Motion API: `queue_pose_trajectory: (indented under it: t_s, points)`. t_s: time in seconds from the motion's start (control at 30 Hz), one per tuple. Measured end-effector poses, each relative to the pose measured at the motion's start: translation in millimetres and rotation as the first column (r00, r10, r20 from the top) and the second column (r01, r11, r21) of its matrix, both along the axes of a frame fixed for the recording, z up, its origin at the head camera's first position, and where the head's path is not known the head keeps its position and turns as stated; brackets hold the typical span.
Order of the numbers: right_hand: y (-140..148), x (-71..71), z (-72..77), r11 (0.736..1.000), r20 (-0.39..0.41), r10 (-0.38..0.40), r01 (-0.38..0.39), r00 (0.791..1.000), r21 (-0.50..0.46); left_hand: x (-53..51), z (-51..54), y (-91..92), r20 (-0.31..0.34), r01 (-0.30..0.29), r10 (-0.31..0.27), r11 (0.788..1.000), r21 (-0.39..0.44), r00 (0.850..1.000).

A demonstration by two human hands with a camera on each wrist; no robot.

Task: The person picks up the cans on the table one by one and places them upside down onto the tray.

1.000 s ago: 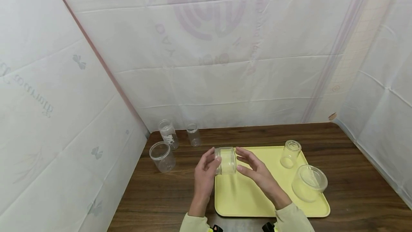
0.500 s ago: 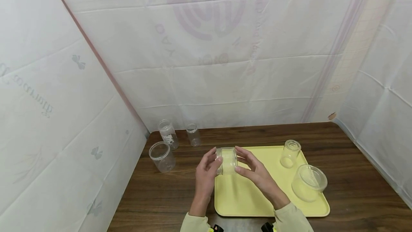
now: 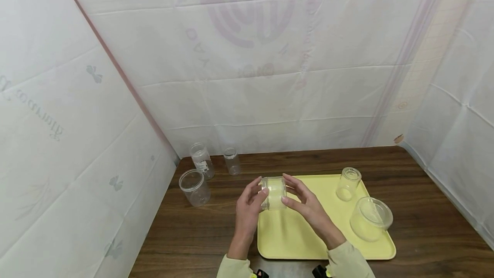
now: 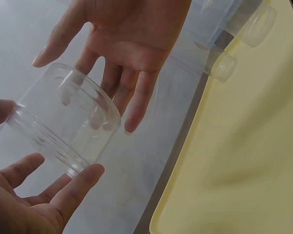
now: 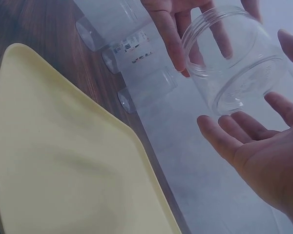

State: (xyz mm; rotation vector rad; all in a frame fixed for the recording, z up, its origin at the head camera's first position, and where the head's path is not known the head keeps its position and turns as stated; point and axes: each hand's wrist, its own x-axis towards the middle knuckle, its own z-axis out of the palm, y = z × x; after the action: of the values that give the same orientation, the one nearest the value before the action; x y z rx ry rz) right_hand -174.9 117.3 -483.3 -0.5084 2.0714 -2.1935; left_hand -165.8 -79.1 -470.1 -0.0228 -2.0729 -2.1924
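Observation:
A clear, wide jar (image 3: 275, 193) is held on its side above the tray's left part, with its threaded mouth to the left and its base to the right. My left hand (image 3: 247, 209) grips it near the mouth, thumb on the near side and fingers around the far side. At the base end is my right hand (image 3: 310, 209), its fingers spread and fairly straight. In the right wrist view, those fingertips (image 5: 205, 122) lie at the jar's base rim; firm contact is hard to tell. Below is the yellow tray (image 3: 293, 239).
Left of the tray, a wide open jar (image 3: 196, 192), a tall labelled jar (image 3: 202, 162) and a small slim jar (image 3: 232, 163) stand on the wooden table (image 3: 185, 235). An upside-down slim jar (image 3: 348, 185) and a wide jar (image 3: 370, 222) are at the tray's right side.
The held jar and my left hand have shifted slightly to the right. The gap between the jar's base and my right hand has narrowed, with the right thumb now by the base rim.

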Motion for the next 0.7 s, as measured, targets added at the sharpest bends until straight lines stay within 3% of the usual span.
queue_pose_trajectory:
  t_s: [0.7]
  points:
    - [-1.5, 0.5, -2.3, 0.999, 0.009, -0.050, 0.050, 0.999, -0.009, 0.9, -0.1, 3.6, 0.008, 0.020, -0.021, 1.000, 0.013, 1.000]
